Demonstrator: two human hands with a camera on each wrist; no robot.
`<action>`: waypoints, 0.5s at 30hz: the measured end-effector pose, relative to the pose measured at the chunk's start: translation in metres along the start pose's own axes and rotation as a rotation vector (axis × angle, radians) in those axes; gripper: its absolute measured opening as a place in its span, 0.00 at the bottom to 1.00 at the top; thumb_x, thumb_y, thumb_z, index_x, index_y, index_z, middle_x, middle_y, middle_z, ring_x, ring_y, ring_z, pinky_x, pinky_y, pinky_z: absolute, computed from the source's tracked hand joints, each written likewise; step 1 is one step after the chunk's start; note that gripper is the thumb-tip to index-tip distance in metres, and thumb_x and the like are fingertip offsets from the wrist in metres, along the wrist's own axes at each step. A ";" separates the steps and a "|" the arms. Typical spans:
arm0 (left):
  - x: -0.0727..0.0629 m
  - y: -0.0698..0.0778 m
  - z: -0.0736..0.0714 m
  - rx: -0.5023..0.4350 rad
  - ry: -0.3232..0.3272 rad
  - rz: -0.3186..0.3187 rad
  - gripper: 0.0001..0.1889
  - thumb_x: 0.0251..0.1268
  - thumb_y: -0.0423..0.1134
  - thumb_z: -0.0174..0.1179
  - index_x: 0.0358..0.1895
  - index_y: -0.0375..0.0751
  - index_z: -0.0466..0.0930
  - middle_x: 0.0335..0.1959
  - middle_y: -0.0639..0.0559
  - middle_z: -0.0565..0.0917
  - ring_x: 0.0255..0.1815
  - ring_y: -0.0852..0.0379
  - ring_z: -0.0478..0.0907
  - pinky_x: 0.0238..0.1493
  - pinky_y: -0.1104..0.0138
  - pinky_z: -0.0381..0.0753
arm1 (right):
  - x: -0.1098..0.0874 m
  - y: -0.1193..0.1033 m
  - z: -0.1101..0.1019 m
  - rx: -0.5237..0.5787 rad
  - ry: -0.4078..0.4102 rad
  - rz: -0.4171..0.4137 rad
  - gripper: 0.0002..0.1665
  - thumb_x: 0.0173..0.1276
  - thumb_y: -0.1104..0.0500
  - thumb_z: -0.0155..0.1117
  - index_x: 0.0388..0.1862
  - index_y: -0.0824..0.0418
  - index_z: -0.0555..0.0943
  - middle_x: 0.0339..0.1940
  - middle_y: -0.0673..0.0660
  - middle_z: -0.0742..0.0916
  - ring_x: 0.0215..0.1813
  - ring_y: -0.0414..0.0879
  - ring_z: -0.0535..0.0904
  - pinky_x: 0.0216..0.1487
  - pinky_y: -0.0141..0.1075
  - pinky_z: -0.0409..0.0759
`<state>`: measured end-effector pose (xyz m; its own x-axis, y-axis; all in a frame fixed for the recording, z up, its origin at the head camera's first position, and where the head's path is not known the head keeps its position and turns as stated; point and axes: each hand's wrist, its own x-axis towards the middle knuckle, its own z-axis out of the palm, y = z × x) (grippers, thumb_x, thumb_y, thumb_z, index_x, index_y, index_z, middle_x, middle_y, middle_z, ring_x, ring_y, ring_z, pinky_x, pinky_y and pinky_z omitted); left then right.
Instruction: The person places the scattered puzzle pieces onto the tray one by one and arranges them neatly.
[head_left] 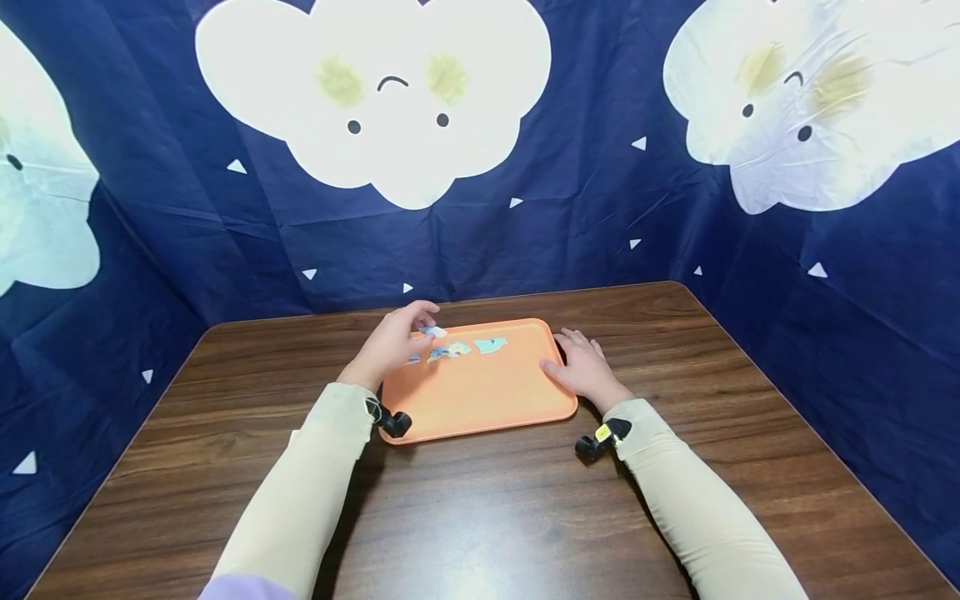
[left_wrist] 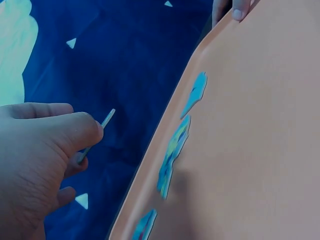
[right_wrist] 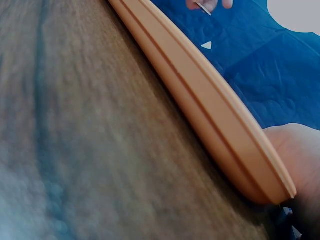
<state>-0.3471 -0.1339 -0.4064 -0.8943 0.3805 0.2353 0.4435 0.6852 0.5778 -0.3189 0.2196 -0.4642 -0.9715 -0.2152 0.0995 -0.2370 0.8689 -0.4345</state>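
Between thumb and fingers, my left hand (head_left: pixel 392 340) pinches a thin, pale blue puzzle piece (head_left: pixel 435 331), held up over the far left edge of an orange tray (head_left: pixel 487 392). Three more flat puzzle pieces lie in a row along the tray's far side. One is light blue (head_left: pixel 491 345), the middle one is blue with yellow (head_left: pixel 450 351), and the left one (head_left: pixel 413 359) is partly covered by the hand. My right hand (head_left: pixel 588 367) holds the tray's right edge, its thumb over the rim and its fingers along the outside.
The tray rests on a dark brown wooden table (head_left: pixel 480 517). A navy cloth (head_left: pixel 480 250) with white clouds and small triangles hangs behind and beside the table. Black wrist cameras (head_left: pixel 396 422) sit near the tray's front corners.
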 end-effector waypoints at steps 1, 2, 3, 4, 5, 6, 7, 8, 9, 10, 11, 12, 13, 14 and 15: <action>0.001 0.001 0.002 -0.010 -0.007 0.008 0.23 0.67 0.33 0.62 0.65 0.44 0.73 0.49 0.48 0.83 0.52 0.48 0.78 0.56 0.52 0.76 | 0.000 0.000 0.000 0.001 0.000 0.001 0.43 0.71 0.41 0.59 0.75 0.68 0.67 0.77 0.68 0.67 0.80 0.66 0.54 0.76 0.63 0.47; 0.003 0.003 0.003 -0.020 -0.013 0.015 0.24 0.67 0.33 0.61 0.65 0.44 0.73 0.49 0.48 0.82 0.52 0.48 0.78 0.56 0.52 0.76 | 0.000 0.000 0.000 0.001 -0.001 0.003 0.43 0.72 0.41 0.59 0.75 0.68 0.67 0.77 0.68 0.67 0.80 0.66 0.54 0.76 0.63 0.47; 0.005 0.004 0.005 -0.026 -0.018 0.021 0.24 0.67 0.33 0.61 0.66 0.44 0.72 0.49 0.48 0.82 0.52 0.48 0.78 0.56 0.52 0.76 | 0.000 -0.001 0.000 0.001 0.000 0.004 0.43 0.72 0.41 0.59 0.75 0.68 0.67 0.77 0.68 0.67 0.80 0.66 0.54 0.76 0.63 0.47; 0.006 0.005 0.006 -0.030 -0.023 0.023 0.24 0.67 0.34 0.61 0.66 0.45 0.72 0.50 0.48 0.82 0.52 0.49 0.78 0.56 0.53 0.76 | 0.000 -0.001 0.000 0.000 0.002 0.003 0.43 0.72 0.41 0.59 0.75 0.68 0.67 0.77 0.68 0.67 0.80 0.66 0.54 0.76 0.63 0.47; 0.008 0.006 0.008 -0.034 -0.027 0.023 0.24 0.68 0.34 0.62 0.66 0.45 0.72 0.50 0.49 0.82 0.53 0.49 0.78 0.56 0.53 0.77 | 0.000 -0.001 0.000 0.000 0.003 0.001 0.43 0.72 0.41 0.59 0.74 0.68 0.67 0.77 0.69 0.67 0.80 0.66 0.55 0.76 0.63 0.47; 0.010 0.008 0.010 -0.030 -0.028 0.023 0.24 0.68 0.34 0.62 0.66 0.45 0.72 0.50 0.49 0.82 0.53 0.50 0.78 0.56 0.53 0.77 | 0.000 0.000 0.000 0.000 0.004 0.000 0.43 0.72 0.41 0.59 0.74 0.68 0.67 0.77 0.69 0.67 0.79 0.66 0.55 0.76 0.63 0.47; 0.012 0.010 0.012 -0.029 -0.030 0.020 0.23 0.68 0.35 0.62 0.66 0.46 0.73 0.50 0.50 0.82 0.52 0.50 0.78 0.56 0.54 0.77 | 0.000 0.000 0.001 0.000 0.004 0.000 0.43 0.72 0.41 0.59 0.74 0.68 0.68 0.77 0.69 0.67 0.79 0.66 0.55 0.76 0.63 0.47; 0.013 0.013 0.014 -0.027 -0.034 0.018 0.23 0.68 0.35 0.63 0.66 0.46 0.73 0.50 0.50 0.82 0.53 0.50 0.78 0.56 0.54 0.77 | 0.000 0.000 0.001 0.000 0.005 -0.001 0.42 0.72 0.41 0.59 0.74 0.68 0.68 0.77 0.69 0.67 0.79 0.66 0.55 0.76 0.63 0.47; 0.015 0.015 0.016 -0.025 -0.036 0.017 0.23 0.69 0.35 0.63 0.66 0.46 0.73 0.50 0.50 0.82 0.53 0.50 0.78 0.57 0.54 0.77 | 0.000 0.000 0.001 -0.001 0.006 -0.001 0.42 0.71 0.41 0.59 0.74 0.68 0.68 0.77 0.69 0.67 0.79 0.66 0.55 0.76 0.63 0.47; 0.016 0.017 0.018 -0.031 -0.043 0.016 0.23 0.69 0.35 0.63 0.66 0.46 0.72 0.50 0.50 0.82 0.53 0.50 0.78 0.57 0.54 0.77 | -0.001 0.000 0.001 -0.001 0.006 -0.001 0.42 0.71 0.41 0.59 0.74 0.67 0.68 0.77 0.68 0.67 0.79 0.66 0.55 0.76 0.63 0.47; 0.018 0.019 0.020 -0.038 -0.049 0.020 0.23 0.70 0.34 0.62 0.66 0.45 0.72 0.50 0.50 0.82 0.53 0.50 0.78 0.56 0.54 0.77 | 0.000 0.001 0.001 0.000 0.006 0.000 0.42 0.71 0.41 0.59 0.74 0.67 0.68 0.77 0.68 0.67 0.79 0.66 0.55 0.76 0.63 0.47; 0.019 0.021 0.022 -0.039 -0.053 0.022 0.23 0.70 0.34 0.61 0.66 0.46 0.72 0.50 0.50 0.82 0.52 0.50 0.78 0.56 0.54 0.77 | 0.000 0.001 0.001 0.000 0.005 0.002 0.42 0.71 0.41 0.59 0.74 0.67 0.68 0.77 0.68 0.67 0.80 0.66 0.55 0.76 0.63 0.47; 0.020 0.022 0.023 -0.046 -0.059 0.027 0.23 0.70 0.34 0.60 0.67 0.45 0.72 0.51 0.50 0.81 0.52 0.50 0.78 0.55 0.54 0.77 | 0.000 0.001 0.001 0.001 0.004 0.002 0.42 0.72 0.41 0.59 0.74 0.67 0.68 0.77 0.68 0.67 0.80 0.66 0.55 0.76 0.63 0.47; 0.021 0.023 0.025 -0.051 -0.061 0.031 0.23 0.71 0.34 0.60 0.67 0.45 0.72 0.51 0.49 0.81 0.52 0.50 0.78 0.55 0.54 0.78 | 0.000 0.001 0.001 0.001 0.003 0.001 0.42 0.72 0.41 0.59 0.74 0.67 0.68 0.77 0.68 0.67 0.80 0.65 0.55 0.76 0.63 0.47; 0.023 0.024 0.026 -0.053 -0.062 0.036 0.22 0.71 0.34 0.60 0.66 0.46 0.72 0.51 0.50 0.81 0.52 0.50 0.78 0.55 0.55 0.78 | 0.000 0.001 0.001 0.000 0.002 0.002 0.42 0.72 0.41 0.58 0.74 0.67 0.68 0.77 0.68 0.67 0.80 0.65 0.54 0.76 0.63 0.46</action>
<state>-0.3552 -0.0926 -0.4078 -0.8720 0.4426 0.2089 0.4698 0.6372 0.6109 -0.3192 0.2200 -0.4661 -0.9719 -0.2131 0.1002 -0.2354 0.8691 -0.4350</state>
